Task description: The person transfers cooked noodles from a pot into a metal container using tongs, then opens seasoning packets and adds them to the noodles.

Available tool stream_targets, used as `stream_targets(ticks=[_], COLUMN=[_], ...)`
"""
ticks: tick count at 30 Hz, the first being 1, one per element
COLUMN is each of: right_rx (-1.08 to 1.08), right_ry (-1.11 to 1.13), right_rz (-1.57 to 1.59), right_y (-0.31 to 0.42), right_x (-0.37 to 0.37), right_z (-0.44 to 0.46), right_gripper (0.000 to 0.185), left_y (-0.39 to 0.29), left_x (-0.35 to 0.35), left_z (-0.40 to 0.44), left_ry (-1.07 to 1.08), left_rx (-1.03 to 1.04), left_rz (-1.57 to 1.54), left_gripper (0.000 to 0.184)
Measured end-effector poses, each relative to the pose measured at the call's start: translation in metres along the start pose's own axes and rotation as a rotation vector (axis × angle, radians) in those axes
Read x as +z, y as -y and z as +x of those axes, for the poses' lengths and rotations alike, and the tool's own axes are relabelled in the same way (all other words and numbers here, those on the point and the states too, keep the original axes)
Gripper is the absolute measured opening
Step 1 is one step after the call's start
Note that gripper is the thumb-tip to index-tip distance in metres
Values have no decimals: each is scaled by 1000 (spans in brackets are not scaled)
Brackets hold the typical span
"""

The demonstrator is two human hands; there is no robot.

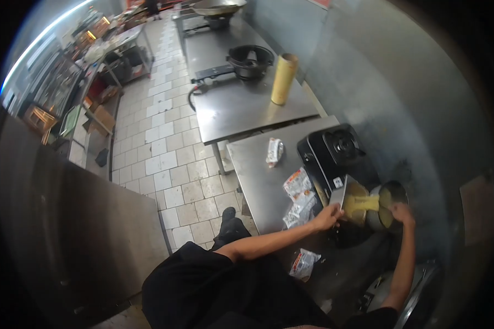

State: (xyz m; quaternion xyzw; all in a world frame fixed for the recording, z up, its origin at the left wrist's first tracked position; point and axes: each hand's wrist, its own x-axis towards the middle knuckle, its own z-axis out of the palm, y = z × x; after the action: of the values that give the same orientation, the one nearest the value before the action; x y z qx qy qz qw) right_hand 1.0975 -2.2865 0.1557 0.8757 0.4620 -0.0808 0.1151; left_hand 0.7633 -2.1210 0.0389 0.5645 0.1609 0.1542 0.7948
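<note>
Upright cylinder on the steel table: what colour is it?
The cylinder is yellow; the head view shows it best.

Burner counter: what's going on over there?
Someone is moving a thick yellow mixture between a tilted pot and a straight-sided container; it spans the two, apparently a pour. The left hand holds the container's edge. The right hand is at the pot; its grip is unclear. Crumpled packets lie beside the black burner.

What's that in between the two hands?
Yellow stuff, reaching from the square container at the left hand to the round pot by the right hand. The head view shows it.
</note>
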Motion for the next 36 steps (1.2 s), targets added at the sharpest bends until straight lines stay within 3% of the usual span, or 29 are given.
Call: stream_targets(ticks=[1, 3, 4, 5, 6, 7, 8, 10, 15, 17, 18, 20, 24, 26, 29, 36], right_rx=[-55, 10, 23, -44, 11, 59, -4, 28, 172, 73, 69, 177, 112, 306, 280, 325], right_ry=[-6, -27, -39, -111, -48, -52, -99, -146, -122, -334, -330, -423, -613, -661, -743, -751], right_rz=[38, -4, -19, 38, 63, 96, 146, 268, 408, 624, 618, 648, 637, 323, 193, 214], right_y=[2, 3, 1, -7, 3, 14, 5, 5, 7, 9, 12, 17, 15, 38, 48, 66], right_x=[1, 16, 19, 23, 5, -10, -9, -13, -21, -16, -16, -20, -18, -38, -35, -31], right_z=[2, 6, 7, 3, -6, -18, -23, -39, -79, -89, -94, -107, -117, -135, -142, -145], right_gripper=[41, 41, 42, 42, 39, 32, 26, 27, 32, 33, 33, 32, 32, 32, 31, 30], left_y=[-20, -4, 6, -40, -25, -7, 8, 1, -18, -21, -21, -21, -22, -19, -15, -19], left_x=[-3, -3, -2, 0, 1, -2, -3, -4, -2, -1, -2, -2, -2, -2, -2, 0], left_z=[-8, -3, 0, -17, -9, -1, 4, 3, -5, -6, -5, -5, -6, -3, -1, -3], left_ry=[4, -52, -40, -63, -33, 16, -23, 23, 98, 74, 70, 92, 69, 66, 63, 47], left_rx=[-78, 20, 37, -59, -17, 46, 52, 20, 3, 13, 14, 1, 2, 8, 16, 8], left_rz=[46, 119, -29, 140, -24, -112, -97, -122, -146, -160, -167, -142, -141, -136, -168, -168], left_gripper=[31, 28, 26, 22, 20, 32, 30, 19, 20, 19, 19, 20, 20, 20, 19, 20])
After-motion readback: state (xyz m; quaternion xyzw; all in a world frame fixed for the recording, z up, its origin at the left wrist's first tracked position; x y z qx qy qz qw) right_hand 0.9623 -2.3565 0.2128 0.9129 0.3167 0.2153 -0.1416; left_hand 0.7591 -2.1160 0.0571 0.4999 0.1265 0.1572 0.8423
